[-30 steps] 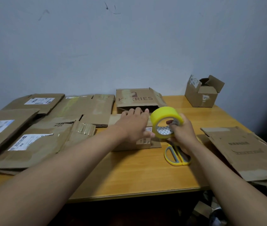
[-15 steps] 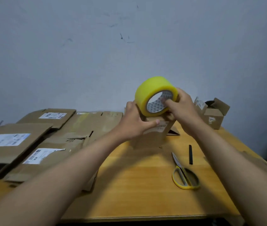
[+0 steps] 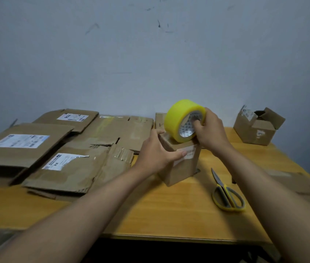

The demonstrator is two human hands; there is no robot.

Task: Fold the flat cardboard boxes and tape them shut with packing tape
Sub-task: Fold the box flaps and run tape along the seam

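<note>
A small folded cardboard box [image 3: 183, 168] with a white label stands on the wooden table [image 3: 169, 215], mid-centre. My left hand [image 3: 156, 151] grips its left upper side, thumb across the label. My right hand [image 3: 210, 130] holds a yellow roll of packing tape [image 3: 180, 116], fingers hooked in its core, with the roll resting on edge on the box's top. Several flat cardboard boxes [image 3: 70, 168] lie stacked to the left.
Yellow-handled scissors [image 3: 226, 196] lie on the table right of the box. An assembled box with open flaps [image 3: 256, 130] stands at the back right. Another flat cardboard piece [image 3: 305, 185] lies at the right edge. A wall rises just behind the table.
The tape roll came up off the table level, rose high, then came down onto the box top. The box now stands upright in my left hand.
</note>
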